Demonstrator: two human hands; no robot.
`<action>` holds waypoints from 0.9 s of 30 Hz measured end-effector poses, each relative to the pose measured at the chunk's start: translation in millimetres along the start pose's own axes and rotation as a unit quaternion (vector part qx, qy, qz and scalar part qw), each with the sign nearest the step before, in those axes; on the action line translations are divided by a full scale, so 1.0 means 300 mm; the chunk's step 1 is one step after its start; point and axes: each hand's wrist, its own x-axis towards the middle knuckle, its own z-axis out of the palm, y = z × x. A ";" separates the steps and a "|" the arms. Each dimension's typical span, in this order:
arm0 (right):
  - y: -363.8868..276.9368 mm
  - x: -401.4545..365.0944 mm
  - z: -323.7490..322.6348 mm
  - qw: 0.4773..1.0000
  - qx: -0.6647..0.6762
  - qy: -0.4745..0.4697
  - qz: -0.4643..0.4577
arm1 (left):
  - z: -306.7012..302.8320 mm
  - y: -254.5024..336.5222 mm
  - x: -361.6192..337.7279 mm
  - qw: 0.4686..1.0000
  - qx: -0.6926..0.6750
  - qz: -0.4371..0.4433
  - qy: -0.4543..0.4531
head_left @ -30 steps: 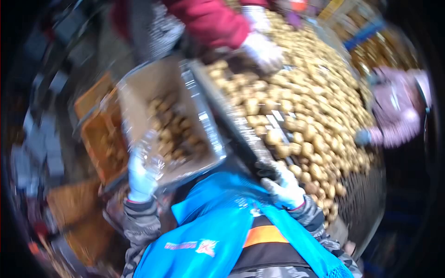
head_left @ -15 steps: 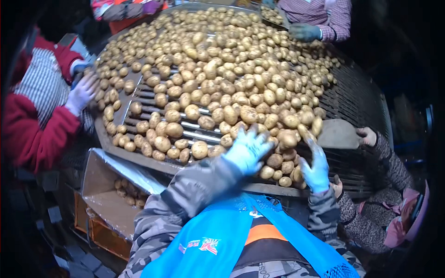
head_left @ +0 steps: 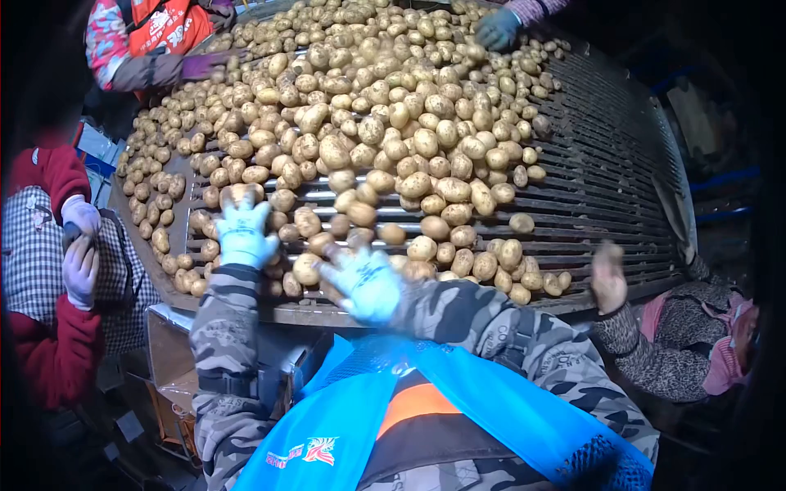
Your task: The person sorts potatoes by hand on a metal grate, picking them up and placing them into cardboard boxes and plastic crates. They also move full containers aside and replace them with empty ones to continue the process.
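Observation:
Brown potatoes [head_left: 336,151] lie heaped over a slatted metal grading table [head_left: 565,196]. My left hand [head_left: 244,233], in a pale blue glove, rests on potatoes near the table's left front, its fingers spread. Closer to the middle of the front edge, my right hand [head_left: 366,285] wears the same kind of glove and touches several potatoes with its fingers apart. Some potatoes around it are blurred by motion. Neither hand is closed around a potato.
A cardboard box [head_left: 170,352] stands below the table's front left rim. Co-workers surround the table: gloved hands [head_left: 79,254] at left, a purple glove [head_left: 205,67] at far left, a gloved hand [head_left: 497,31] at the back, a bare hand [head_left: 608,278] at right.
Both my hands have moved left along the front edge, now farther apart. My view has shifted right. Potatoes at the front have spread out, and the right-hand co-worker's flat scoop has moved away.

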 end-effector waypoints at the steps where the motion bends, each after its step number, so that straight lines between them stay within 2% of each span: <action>1: -0.009 0.008 0.033 0.998 0.027 -0.028 -0.044 | 0.013 -0.039 -0.001 0.999 -0.033 -0.014 0.023; 2: 0.004 -0.015 0.053 0.998 0.032 -0.029 -0.046 | 0.036 -0.076 -0.011 0.999 -0.022 0.005 0.044; 3: 0.027 -0.059 0.043 0.997 0.030 0.031 -0.068 | 0.049 -0.106 -0.031 0.999 -0.019 -0.001 0.038; 4: 0.063 -0.107 0.031 0.991 0.029 0.091 -0.089 | 0.069 -0.138 -0.047 0.994 -0.075 0.014 0.073; 5: 0.161 -0.159 0.024 0.993 0.043 0.102 -0.047 | 0.093 -0.162 -0.073 0.986 -0.129 0.025 0.106; 6: 0.229 -0.244 -0.093 0.981 0.104 0.157 -0.052 | 0.118 -0.171 -0.124 0.981 -0.144 0.007 0.131; 7: 0.251 -0.305 -0.249 0.989 0.050 0.138 0.004 | 0.131 -0.166 -0.170 0.972 -0.159 0.034 0.170; 8: 0.312 -0.403 -0.279 0.978 -0.103 0.176 0.044 | 0.124 -0.141 -0.220 0.975 -0.161 0.030 0.152; 9: 0.390 -0.473 -0.276 0.973 -0.158 0.122 0.119 | 0.119 -0.105 -0.270 0.977 -0.162 0.025 0.135; 10: 0.447 -0.522 -0.243 0.971 -0.176 0.064 0.148 | 0.136 -0.079 -0.316 0.976 -0.160 0.017 0.147; 11: 0.467 -0.504 -0.217 0.973 -0.171 0.062 0.145 | 0.150 -0.049 -0.353 0.974 -0.157 0.013 0.160; 13: 0.513 -0.456 -0.185 0.963 -0.255 0.066 0.056 | 0.134 0.034 -0.418 0.977 -0.152 -0.027 0.146; 15: 0.558 -0.362 -0.175 0.961 -0.255 0.075 0.071 | 0.115 0.123 -0.461 0.978 -0.150 -0.047 0.139; 17: 0.547 -0.261 -0.203 0.972 -0.198 0.024 0.121 | 0.123 0.160 -0.483 0.986 -0.116 -0.085 0.080; 18: 0.555 -0.235 -0.179 0.965 -0.223 0.069 0.123 | 0.145 0.160 -0.493 0.983 -0.134 -0.092 0.085; 21: 0.485 -0.103 -0.213 0.964 -0.154 0.016 0.215 | 0.180 0.149 -0.492 0.981 -0.124 -0.125 0.081; 22: 0.437 -0.075 -0.238 0.973 -0.124 -0.006 0.194 | 0.170 0.153 -0.480 0.980 -0.103 -0.142 0.094; 23: 0.439 -0.083 -0.193 0.977 -0.182 0.038 0.100 | 0.155 0.158 -0.468 0.980 -0.100 -0.143 0.095; 25: 0.382 -0.164 -0.150 0.987 -0.130 0.092 -0.034 | 0.130 0.157 -0.454 0.985 -0.108 -0.090 0.100; 27: 0.326 -0.264 -0.172 0.990 -0.016 0.139 -0.011 | 0.140 0.172 -0.433 0.978 -0.186 0.003 0.096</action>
